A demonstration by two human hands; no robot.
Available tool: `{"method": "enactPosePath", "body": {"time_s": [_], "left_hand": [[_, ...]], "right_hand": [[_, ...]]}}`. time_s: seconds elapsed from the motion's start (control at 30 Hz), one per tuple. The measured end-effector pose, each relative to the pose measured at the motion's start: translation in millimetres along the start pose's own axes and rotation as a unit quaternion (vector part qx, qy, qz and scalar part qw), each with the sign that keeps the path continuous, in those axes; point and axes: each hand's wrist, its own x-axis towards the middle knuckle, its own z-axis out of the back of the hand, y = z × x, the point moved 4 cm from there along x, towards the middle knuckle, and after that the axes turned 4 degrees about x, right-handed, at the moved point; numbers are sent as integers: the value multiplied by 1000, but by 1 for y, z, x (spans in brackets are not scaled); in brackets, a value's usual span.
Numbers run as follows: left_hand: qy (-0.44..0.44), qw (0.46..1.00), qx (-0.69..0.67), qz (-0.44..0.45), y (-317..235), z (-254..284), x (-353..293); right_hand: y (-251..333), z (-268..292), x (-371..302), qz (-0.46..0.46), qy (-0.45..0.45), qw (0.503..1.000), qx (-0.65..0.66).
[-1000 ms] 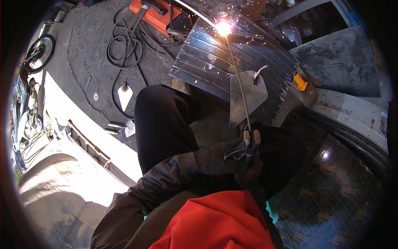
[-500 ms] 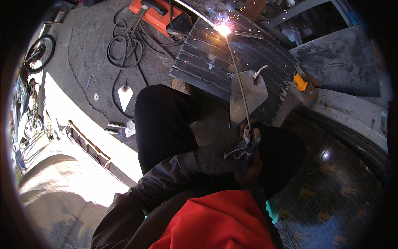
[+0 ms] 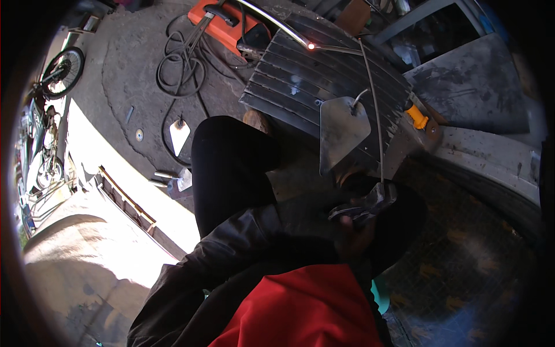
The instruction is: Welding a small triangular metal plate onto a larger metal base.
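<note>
My right hand [image 3: 354, 236] is closed around a welding electrode holder [image 3: 370, 203] beside my right knee. A long thin welding rod [image 3: 373, 110] rises from its jaws, its far tip over the back of the slatted metal table [image 3: 277, 87]. On that table a shiny metal tube [image 3: 272, 22] meets a thinner bar [image 3: 338, 50], with a small glowing red spot at the joint. Between my knees and the table is a trowel-shaped metal plate [image 3: 344, 130] with a bent stem. My left sleeve [image 3: 245, 231] reaches toward my lap; the left hand is lost in shadow.
An orange welding machine [image 3: 222, 26] with coiled cables [image 3: 176, 69] stands at the far left of the table. Another pointed plate [image 3: 180, 137] lies on the floor. A yellow-orange tool part [image 3: 417, 117] sits at right. Motorcycles [image 3: 55, 115] stand at far left.
The bright arc, sparks and smoke have gone, leaving a red glow at the joint. My right hand and the holder have shifted right, and the rod tip has moved right, away from the joint.
</note>
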Motion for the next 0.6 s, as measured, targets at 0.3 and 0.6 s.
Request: {"method": "enactPosePath", "body": {"time_s": [0.3,0.6], "left_hand": [[1,945,320,-62,1,10,7],[8,958,281,-60,12,5,10]], "right_hand": [[-2,-1,2,37,-1,999,8],[5,-1,4,51,-62,996,40]]}}
